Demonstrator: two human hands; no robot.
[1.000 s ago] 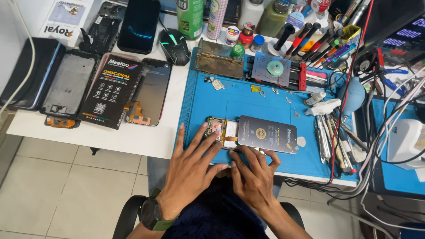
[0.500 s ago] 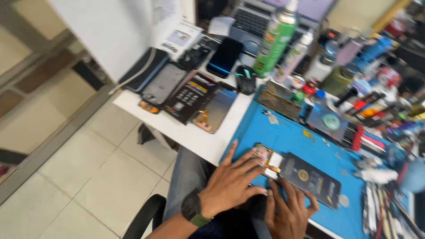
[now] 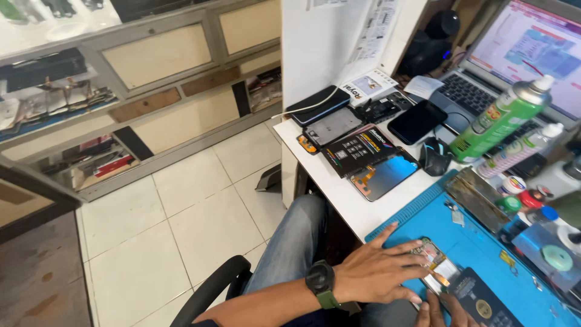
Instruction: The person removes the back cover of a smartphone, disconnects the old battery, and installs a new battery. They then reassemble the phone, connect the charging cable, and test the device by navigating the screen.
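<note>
My left hand [image 3: 378,269], with a dark watch on the wrist, lies flat with fingers spread on the blue work mat [image 3: 466,242]. Its fingertips press on an opened phone [image 3: 445,272] whose circuit board and gold parts show. My right hand [image 3: 445,312] is only partly in view at the bottom edge, its fingers touching the phone's dark half [image 3: 481,300]. Most of that hand is cut off by the frame.
The white desk [image 3: 339,194] holds several phone screens, a black box [image 3: 357,151], a black mouse [image 3: 434,156], a green spray can [image 3: 499,121], bottles and a laptop [image 3: 514,60]. Left of the desk are white floor tiles [image 3: 175,224] and a glass display counter [image 3: 91,91]. A chair arm [image 3: 212,290] is below.
The view has swung far to the left, bringing the floor and the display counter into sight. Both hands stay on the opened phone on the mat.
</note>
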